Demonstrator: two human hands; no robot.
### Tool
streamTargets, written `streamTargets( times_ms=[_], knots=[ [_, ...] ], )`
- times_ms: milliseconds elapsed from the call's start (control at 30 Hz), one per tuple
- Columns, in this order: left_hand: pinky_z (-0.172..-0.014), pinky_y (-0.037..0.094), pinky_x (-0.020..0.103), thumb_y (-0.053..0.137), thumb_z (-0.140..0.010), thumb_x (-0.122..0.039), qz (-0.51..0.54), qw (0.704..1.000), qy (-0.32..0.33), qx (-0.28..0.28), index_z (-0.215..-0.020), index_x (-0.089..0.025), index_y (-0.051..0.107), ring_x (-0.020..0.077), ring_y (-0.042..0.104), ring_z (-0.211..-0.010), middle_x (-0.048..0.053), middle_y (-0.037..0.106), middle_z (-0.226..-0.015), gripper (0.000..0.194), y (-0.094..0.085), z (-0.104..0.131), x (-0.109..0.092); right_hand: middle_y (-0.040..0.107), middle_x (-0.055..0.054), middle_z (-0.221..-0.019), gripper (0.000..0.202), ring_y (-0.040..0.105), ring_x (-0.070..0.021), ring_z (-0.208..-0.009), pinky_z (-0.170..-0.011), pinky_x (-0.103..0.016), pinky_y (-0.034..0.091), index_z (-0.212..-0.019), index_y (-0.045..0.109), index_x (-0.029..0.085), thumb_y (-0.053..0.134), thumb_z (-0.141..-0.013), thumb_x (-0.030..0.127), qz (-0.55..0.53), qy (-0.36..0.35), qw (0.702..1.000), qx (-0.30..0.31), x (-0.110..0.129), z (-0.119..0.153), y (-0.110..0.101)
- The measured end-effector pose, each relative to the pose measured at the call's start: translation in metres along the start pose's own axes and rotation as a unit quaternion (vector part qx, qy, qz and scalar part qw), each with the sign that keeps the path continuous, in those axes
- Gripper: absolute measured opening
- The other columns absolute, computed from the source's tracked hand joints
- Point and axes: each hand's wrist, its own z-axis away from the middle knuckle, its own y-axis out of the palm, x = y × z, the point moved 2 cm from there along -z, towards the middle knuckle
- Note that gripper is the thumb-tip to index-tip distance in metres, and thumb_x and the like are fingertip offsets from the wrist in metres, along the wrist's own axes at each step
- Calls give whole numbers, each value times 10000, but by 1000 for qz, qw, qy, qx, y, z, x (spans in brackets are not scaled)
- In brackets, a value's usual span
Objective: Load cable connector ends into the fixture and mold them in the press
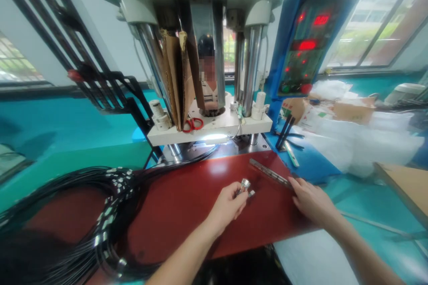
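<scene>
Over the middle of the red-brown work board [174,213], my left hand [230,202] is closed on small shiny metal fittings [245,183], whose ends stick out past the fingertips. Toward the right edge of the board, my right hand [306,193] grips the near end of a narrow metal strip [267,170] with evenly spaced marks or slots. The strip's far end points toward the press and lies on or just above the board. What else the left fingers cover is hidden.
A press [210,131] with steel columns stands ahead; red-handled scissors [194,124] and cardboard [175,80] rest on it. Coiled black cables [110,205] with white tags cover the left side. A blue control box [277,62] and a utility knife [291,155] are at right.
</scene>
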Motion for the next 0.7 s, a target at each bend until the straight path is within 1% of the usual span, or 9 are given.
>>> streamTargets(
  times_ms=[67,167,267,333,433,533,600,667,700],
  knots=[
    [-413,245,166,469,-783,-330,-31,999,40,-10,-763,-180,429,45,304,-403,-85,363,-493,157,0,1,-3,585,-131,-941,393,623,-262,-765,-581,-324,398,-1086,530,120,320,-768,25,91,29,995,29,-11,10,8],
    [-574,333,187,468,-771,-266,-113,987,110,-39,-721,-166,460,75,392,-581,-43,427,-620,112,0,1,-6,585,-115,-889,254,618,-259,-738,-533,-296,330,-899,534,146,367,-727,60,88,29,994,49,-13,17,12],
    [-647,338,205,447,-769,-241,-158,979,120,-48,-688,-163,459,97,397,-651,-30,436,-661,113,0,2,-8,609,-98,-832,167,600,-260,-744,-575,-306,338,-829,493,169,403,-697,121,-21,25,998,48,-9,14,11],
    [-647,334,205,457,-757,-233,-159,979,117,-43,-705,-166,462,98,397,-647,-34,431,-660,85,0,5,-10,605,-60,-764,146,585,-227,-737,-604,-296,361,-783,482,180,393,-683,120,-158,10,987,28,-2,11,12],
    [-635,326,201,510,-725,-237,-148,981,118,-39,-734,-166,478,97,402,-652,-39,439,-674,79,0,8,-13,506,25,-562,66,510,-133,-512,-460,-230,333,-682,443,194,399,-725,170,-417,15,908,22,17,10,17],
    [-594,310,199,534,-719,-275,-131,985,106,-35,-705,-159,484,88,386,-614,-46,430,-638,128,2,7,-13,370,93,-425,215,300,-70,-287,-305,-199,172,-691,412,202,406,-833,363,-617,45,785,32,48,14,24],
    [-537,282,198,529,-718,-296,-110,992,66,-15,-660,-157,474,74,354,-541,-58,399,-564,160,5,3,-9,383,95,-419,299,269,-56,-265,-282,-186,162,-717,416,199,382,-860,459,-703,37,710,11,68,16,27],
    [-485,235,198,536,-691,-280,-93,996,14,11,-604,-157,456,60,303,-472,-71,354,-490,170,9,-3,-4,396,88,-408,340,283,-54,-272,-282,-174,187,-712,421,195,357,-875,486,-744,30,668,-10,83,18,29],
    [-469,213,198,542,-669,-261,-87,996,-9,19,-576,-157,446,53,280,-450,-75,335,-464,169,11,-5,-1,390,87,-392,356,292,-55,-276,-287,-171,200,-704,423,193,348,-879,494,-748,28,663,-16,89,18,30]
  ],
)
